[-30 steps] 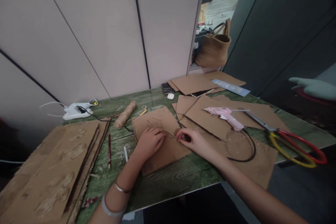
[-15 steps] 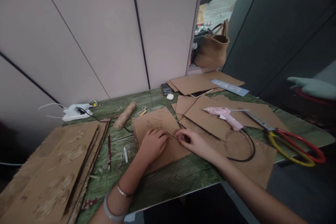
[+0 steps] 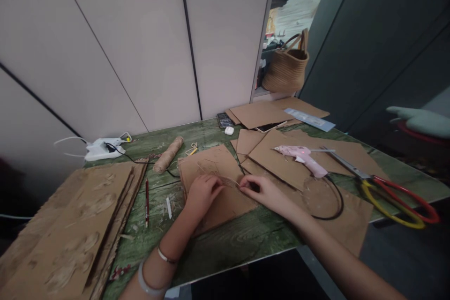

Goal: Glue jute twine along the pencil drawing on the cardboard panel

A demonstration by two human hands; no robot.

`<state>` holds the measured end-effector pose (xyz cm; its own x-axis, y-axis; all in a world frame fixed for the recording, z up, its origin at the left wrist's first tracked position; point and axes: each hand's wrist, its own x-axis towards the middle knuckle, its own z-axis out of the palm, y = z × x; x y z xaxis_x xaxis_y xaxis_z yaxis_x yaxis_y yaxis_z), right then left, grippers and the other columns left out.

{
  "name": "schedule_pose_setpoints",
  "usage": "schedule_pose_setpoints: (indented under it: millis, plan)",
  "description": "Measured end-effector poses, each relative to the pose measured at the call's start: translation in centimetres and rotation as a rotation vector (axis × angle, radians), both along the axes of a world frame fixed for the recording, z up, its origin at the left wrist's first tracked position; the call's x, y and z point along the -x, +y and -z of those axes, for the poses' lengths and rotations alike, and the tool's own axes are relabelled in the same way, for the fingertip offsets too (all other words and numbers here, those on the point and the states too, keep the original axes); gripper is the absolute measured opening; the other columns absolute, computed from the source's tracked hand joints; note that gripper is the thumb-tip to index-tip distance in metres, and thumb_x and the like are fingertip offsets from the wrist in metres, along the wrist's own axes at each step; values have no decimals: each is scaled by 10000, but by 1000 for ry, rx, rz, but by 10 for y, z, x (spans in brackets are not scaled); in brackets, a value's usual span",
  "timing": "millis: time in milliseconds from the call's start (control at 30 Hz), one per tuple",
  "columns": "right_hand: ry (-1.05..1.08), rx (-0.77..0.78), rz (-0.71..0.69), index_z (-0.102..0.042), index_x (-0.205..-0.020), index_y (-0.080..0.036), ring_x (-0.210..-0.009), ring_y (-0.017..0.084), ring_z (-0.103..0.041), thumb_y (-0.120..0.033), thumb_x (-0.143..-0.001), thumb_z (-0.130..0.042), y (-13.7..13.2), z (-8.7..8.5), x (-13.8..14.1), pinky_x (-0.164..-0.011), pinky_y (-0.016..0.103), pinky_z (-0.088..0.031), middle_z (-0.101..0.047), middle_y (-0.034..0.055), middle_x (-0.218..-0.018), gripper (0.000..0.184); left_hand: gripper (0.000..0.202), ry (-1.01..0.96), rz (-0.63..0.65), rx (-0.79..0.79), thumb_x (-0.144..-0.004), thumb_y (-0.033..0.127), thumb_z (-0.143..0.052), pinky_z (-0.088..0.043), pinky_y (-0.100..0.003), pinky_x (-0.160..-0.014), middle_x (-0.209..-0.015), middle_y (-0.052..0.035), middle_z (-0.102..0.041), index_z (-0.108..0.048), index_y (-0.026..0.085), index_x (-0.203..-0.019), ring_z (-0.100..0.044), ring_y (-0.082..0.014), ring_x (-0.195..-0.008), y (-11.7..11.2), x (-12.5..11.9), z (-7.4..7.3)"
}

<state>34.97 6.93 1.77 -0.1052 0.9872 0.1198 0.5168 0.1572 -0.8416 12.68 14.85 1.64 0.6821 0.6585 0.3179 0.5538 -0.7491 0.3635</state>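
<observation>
A thin strand of twine [image 3: 230, 180] runs between my two hands, just above a square cardboard piece [image 3: 225, 208]. My right hand [image 3: 262, 191] pinches one end of it between thumb and fingertips. Over the middle of the cardboard, my left hand [image 3: 206, 192] has its thumb and forefinger closed on the other part of the strand. Fine loose fibres or lines show on the cardboard beyond my left fingers. Past the cardboard lies a roll of twine [image 3: 168, 154], beside a small yellow-and-white bundle [image 3: 192, 149].
A pink glue gun [image 3: 304, 158] rests on cardboard sheets at right, near large scissors [image 3: 379, 192] overhanging the edge. Stacked cardboard [image 3: 66, 225] fills the left. A dark red pencil [image 3: 146, 204], power strip [image 3: 103, 148], phone [image 3: 224, 120] and white earphone case [image 3: 228, 131] are on the table.
The strand between my hands now bows upward more, and my left thumb has shifted slightly away from the fingers' earlier flat pose. The whole view has tilted a little.
</observation>
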Motion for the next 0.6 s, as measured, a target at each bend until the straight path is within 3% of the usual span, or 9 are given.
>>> schedule_pose_setpoints:
  millis: [267,433,600]
  plan:
    - [21,-48,32,-671,-816,-207,-877,231,-650,-300,-861,-604,-3,6,0,-819,347,-475,-727,64,-885,123,86,-50,-69,93,-958,204,-593,-517,-277,-776,-956,-11,-776,-677,220,-960,-724,-181,-863,6,6,-7]
    - [17,-34,40,-645,-802,-209,-790,211,-621,-311,-849,-602,-2,6,0,-728,317,-456,-681,42,-811,120,168,-37,-142,107,-1018,270,-457,-454,-259,-628,-825,-19,-733,-575,203,-919,-685,-181,-701,4,8,-12]
    - [35,-44,6,-647,-795,-199,-826,216,-621,-314,-851,-609,-2,9,-2,-761,325,-458,-684,57,-847,133,275,0,-128,101,-1017,321,-460,-411,-259,-631,-716,-9,-672,-543,214,-778,-644,-186,-680,6,10,-13]
